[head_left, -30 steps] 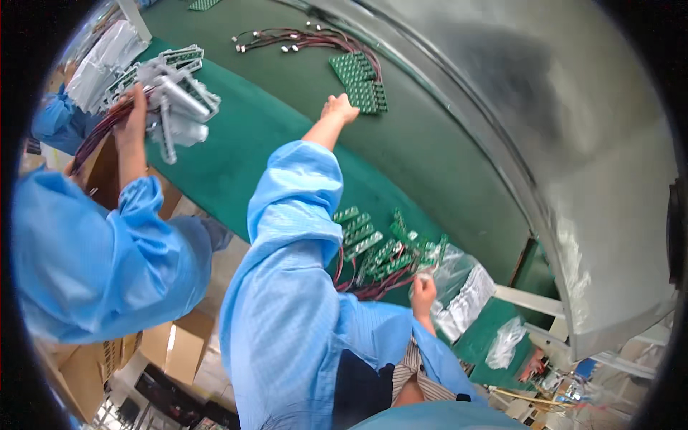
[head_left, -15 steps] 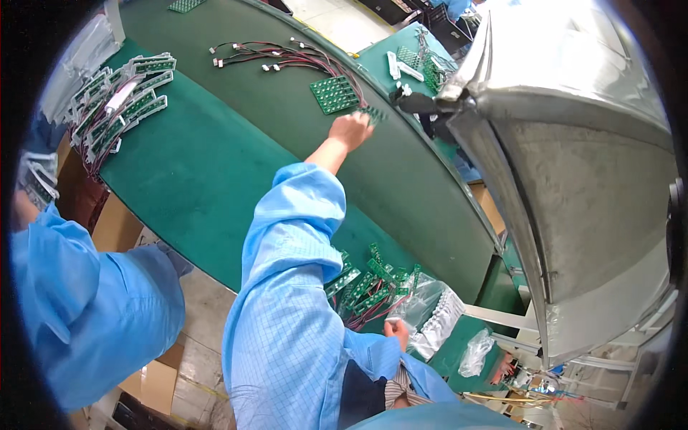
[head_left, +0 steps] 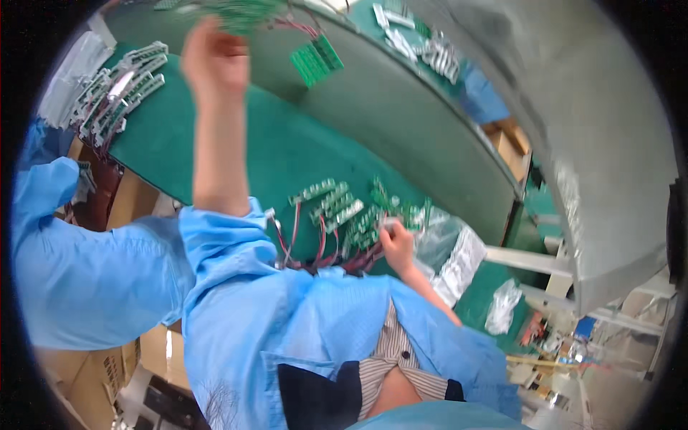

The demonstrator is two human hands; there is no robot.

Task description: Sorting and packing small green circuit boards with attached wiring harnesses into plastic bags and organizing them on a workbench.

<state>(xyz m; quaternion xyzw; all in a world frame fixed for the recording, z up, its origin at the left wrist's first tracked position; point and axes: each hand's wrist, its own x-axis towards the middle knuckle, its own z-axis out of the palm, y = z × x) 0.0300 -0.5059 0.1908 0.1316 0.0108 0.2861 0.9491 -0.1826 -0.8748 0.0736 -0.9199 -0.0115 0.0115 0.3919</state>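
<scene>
My left hand (head_left: 215, 61) is raised at the upper left, its fingers closed on green circuit boards (head_left: 247, 13) that are smeared by motion. Dark and red wires (head_left: 294, 25) run from there to a square green circuit board (head_left: 315, 61), which appears tilted over the grey-green belt. Lower down, my right hand (head_left: 398, 244) is closed in a pinch around a small white piece, too small to name. It is beside a cluster of narrow green circuit board strips (head_left: 337, 204) with red and dark wires, lying on the green tabletop (head_left: 287, 129).
White-framed boards with wires (head_left: 118, 93) are heaped at the far left. A co-worker's blue sleeve (head_left: 107, 279) is close on my left. Clear plastic bags and a white packet (head_left: 459, 265) lie right of my right hand. A large metal housing (head_left: 609, 158) overhangs the right side.
My left hand has swung up and left with the boards, drawing the wired square board along. My right hand, still closed, now shows beside the strips. The view has shifted.
</scene>
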